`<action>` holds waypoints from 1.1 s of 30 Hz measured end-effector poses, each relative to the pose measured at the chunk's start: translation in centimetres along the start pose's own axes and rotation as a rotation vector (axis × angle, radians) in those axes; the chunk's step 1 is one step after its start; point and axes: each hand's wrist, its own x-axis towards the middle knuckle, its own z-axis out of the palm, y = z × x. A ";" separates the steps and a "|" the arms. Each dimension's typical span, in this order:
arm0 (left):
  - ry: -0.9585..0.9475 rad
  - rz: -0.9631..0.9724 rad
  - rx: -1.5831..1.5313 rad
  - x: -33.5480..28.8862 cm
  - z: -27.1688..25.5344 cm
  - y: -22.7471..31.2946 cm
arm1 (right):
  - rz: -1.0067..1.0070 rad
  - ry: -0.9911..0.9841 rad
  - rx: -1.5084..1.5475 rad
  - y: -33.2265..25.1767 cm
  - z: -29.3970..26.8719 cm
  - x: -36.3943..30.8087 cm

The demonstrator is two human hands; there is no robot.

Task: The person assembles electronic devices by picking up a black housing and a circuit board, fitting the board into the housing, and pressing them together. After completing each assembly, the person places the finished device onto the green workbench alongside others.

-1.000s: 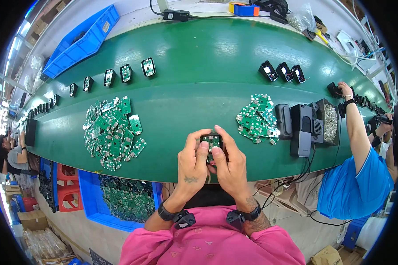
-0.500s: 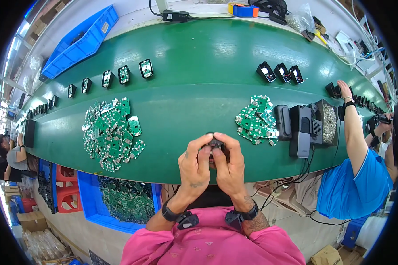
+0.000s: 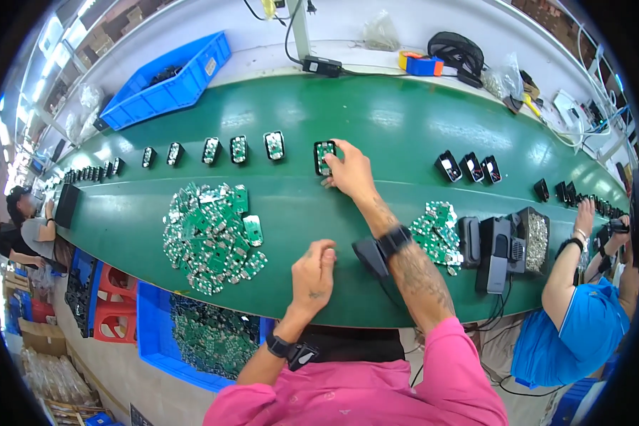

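A small black case (image 3: 324, 157) with a green circuit board inside lies near the frame's upper middle on the green surface (image 3: 376, 121), last in a row of similar cases. The right hand (image 3: 348, 170) pinches its edge. The left hand (image 3: 312, 273), loosely curled and empty, rests lower centre beside a pile of green boards (image 3: 209, 234).

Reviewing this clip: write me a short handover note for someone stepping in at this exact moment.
Right hand: stretched out over the green belt, fingers on a small black unit with a green board in it, at the end of a row of similar units.
Left hand: near the belt's front edge, loosely curled, seemingly holding nothing.
Loose boards: big pile to the left, small pile to the right.
Done: six units in the row. Left: both piles remain.
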 end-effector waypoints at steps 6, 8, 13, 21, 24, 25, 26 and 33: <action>-0.142 -0.180 -0.173 0.5 1.3 1.5 | 0.013 0.059 -0.488 3.0 0.7 6.0; -0.148 -0.183 -0.161 0.5 0.9 0.8 | -0.117 0.111 -0.638 2.8 0.7 5.5; -0.062 -0.329 -0.300 0.5 0.0 0.8 | -0.393 0.270 -1.074 -0.2 -9.4 2.8; -0.139 -0.178 -0.263 1.0 1.1 1.8 | -0.018 0.189 -1.451 1.9 -22.9 -2.3; -0.183 -0.187 -0.218 0.5 0.6 1.2 | -0.096 0.134 -1.167 0.1 -19.3 -4.0; -0.151 -0.116 -0.205 0.5 0.5 1.8 | -0.162 0.054 -0.957 -1.6 -17.2 -5.9; -0.123 -0.044 -0.197 0.4 0.5 2.3 | -0.039 -0.066 -0.763 -3.5 -14.8 -8.0; -0.064 0.137 -0.224 0.0 1.3 2.8 | -0.049 -0.169 -0.424 -2.7 -6.2 -19.1</action>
